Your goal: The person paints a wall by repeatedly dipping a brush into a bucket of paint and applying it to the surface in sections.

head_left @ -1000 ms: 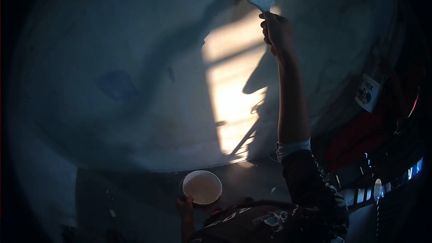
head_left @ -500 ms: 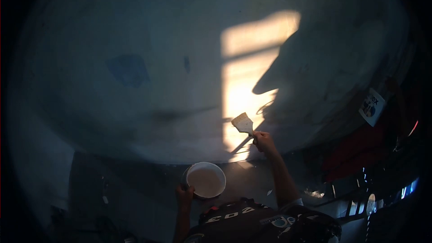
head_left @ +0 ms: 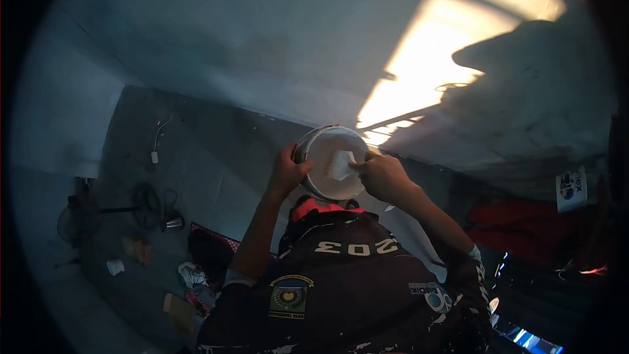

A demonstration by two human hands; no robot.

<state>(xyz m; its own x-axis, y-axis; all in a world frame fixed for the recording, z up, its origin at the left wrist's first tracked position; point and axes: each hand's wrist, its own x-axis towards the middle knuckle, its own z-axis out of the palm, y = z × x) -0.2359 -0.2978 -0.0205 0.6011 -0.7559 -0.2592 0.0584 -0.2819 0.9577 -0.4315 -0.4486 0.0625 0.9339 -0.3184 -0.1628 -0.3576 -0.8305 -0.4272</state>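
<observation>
A round paint bucket [head_left: 321, 193] with a pale rim is in front of my body, and pale paint shows inside it. My left hand [head_left: 290, 172] is closed on the bucket's left side, thumb at the rim. Over the bucket's right edge, my right hand [head_left: 383, 177] grips a wide, flat paintbrush [head_left: 343, 165]. The brush head lies within the bucket's opening, bristles toward the paint. Most of the brush handle is hidden by my fingers.
A pale wall [head_left: 262, 52] rises ahead, with a bright sunlit patch [head_left: 426, 46] and a shadow. On the grey floor [head_left: 209, 137] at left lie a white plug [head_left: 154, 157] on a cord and a fan [head_left: 72, 219]. At right are red cloth [head_left: 514, 226] and a labelled container [head_left: 571, 190].
The paintbrush has come down from in front of the wall into the bucket with my right hand. The view has tilted down and turned, showing more floor and my shirt.
</observation>
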